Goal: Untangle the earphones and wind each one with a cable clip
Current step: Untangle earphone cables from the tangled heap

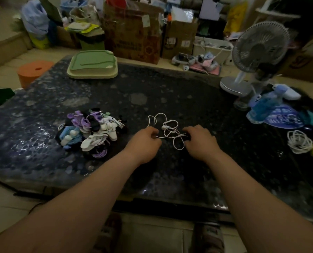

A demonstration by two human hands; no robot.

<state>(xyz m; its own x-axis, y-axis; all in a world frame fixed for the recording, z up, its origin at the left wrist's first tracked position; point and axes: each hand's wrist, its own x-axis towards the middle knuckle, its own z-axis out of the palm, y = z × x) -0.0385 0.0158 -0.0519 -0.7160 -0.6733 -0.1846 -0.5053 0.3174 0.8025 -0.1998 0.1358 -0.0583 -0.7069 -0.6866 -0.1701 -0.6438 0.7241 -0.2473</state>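
Two hands hold the thin white earphone cable [170, 132] at frame centre: the left hand [144, 141] pinches one strand, and the right hand [200, 139] curls its fingers round another. Draw the strands apart slowly and feed the earbud [163, 127] back through each loop; avoid tugging. The cable lies in loose overlapping loops on the dark speckled tabletop [170, 88].

table [170, 88]: glossy dark speckled stone | earphones [164, 127]: smooth white plastic cord | box [133, 39]: matt brown cardboard
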